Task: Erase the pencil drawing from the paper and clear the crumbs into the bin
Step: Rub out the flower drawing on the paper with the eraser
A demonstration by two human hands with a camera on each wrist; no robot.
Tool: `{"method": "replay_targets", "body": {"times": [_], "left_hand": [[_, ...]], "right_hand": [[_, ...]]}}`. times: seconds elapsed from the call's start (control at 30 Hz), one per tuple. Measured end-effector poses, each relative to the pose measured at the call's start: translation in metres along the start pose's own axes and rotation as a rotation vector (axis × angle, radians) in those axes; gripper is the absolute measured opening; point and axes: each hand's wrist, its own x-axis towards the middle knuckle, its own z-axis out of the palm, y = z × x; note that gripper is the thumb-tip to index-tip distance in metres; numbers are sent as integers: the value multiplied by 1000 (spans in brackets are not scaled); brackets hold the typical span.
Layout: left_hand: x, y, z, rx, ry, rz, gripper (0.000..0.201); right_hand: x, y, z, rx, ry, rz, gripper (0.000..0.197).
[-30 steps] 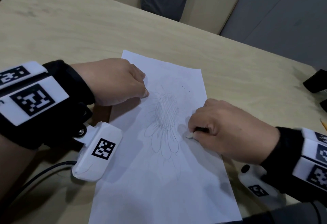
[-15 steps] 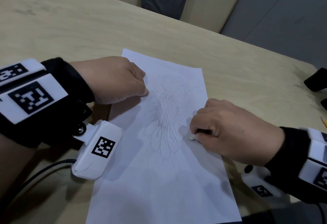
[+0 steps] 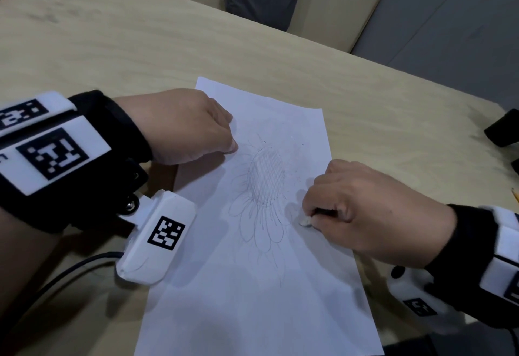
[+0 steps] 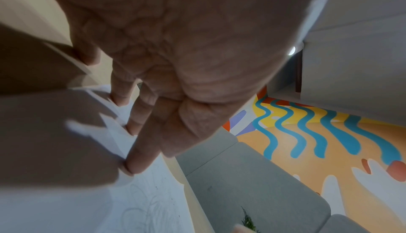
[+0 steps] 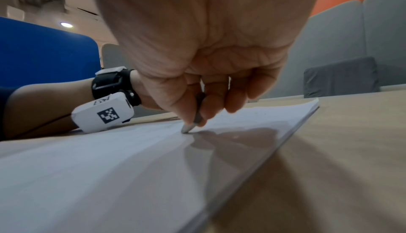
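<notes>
A white paper (image 3: 252, 285) lies on the wooden table (image 3: 140, 46), with a pencil flower drawing (image 3: 266, 184) in its upper half. My left hand (image 3: 224, 142) presses its fingertips (image 4: 131, 165) on the paper's upper left, beside the drawing. My right hand (image 3: 314, 215) pinches a small eraser (image 3: 305, 221) with a dark sleeve. The eraser's pale tip (image 5: 189, 127) touches the paper just right of the lower petals. A few dark specks (image 3: 292, 137) lie on the sheet above the flower. No bin is in view.
A pencil tip (image 3: 515, 195) pokes in at the right edge of the table, and a black object (image 3: 502, 130) lies further back on that side. Padded chairs (image 3: 334, 7) stand behind the far table edge. A cable (image 3: 70, 268) runs under my left forearm.
My right hand has slid the eraser a little toward me along the right side of the flower. My left hand has kept its place on the paper.
</notes>
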Motion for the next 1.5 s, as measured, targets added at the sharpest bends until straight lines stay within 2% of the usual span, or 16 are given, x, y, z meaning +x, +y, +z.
{"method": "replay_targets", "body": {"times": [0.13,0.3,0.43,0.53,0.63,0.77,0.97,1.13,1.27,1.4,1.5], "left_hand": [[0,1,0,2,-6,-19,38],[1,-1,0,7,0,-12,38],[3,-3,0,14,5,-5,39],[5,-6,1,26,11,1,40],[6,-8,2,38,18,10,32],[5,-5,1,41,3,12,37],[5,-7,1,11,-8,-5,36],[4,-5,1,12,-1,4,40],[4,-5,1,-13,-13,6,33],[3,-3,1,-21,-23,0,33],[1,-3,1,-17,-17,-12,32]], "right_hand": [[12,2,0,27,59,15,14],[1,1,0,39,-3,-47,12],[16,2,0,13,74,-9,13],[16,5,-1,30,41,-18,12],[15,3,-3,59,14,-35,12],[35,2,-3,-17,103,4,16],[22,3,-2,46,2,-29,13],[35,4,-3,-23,87,16,14],[25,2,-3,26,16,-24,12],[31,1,-5,-16,41,30,16],[29,1,-5,-15,12,-2,17]]}}
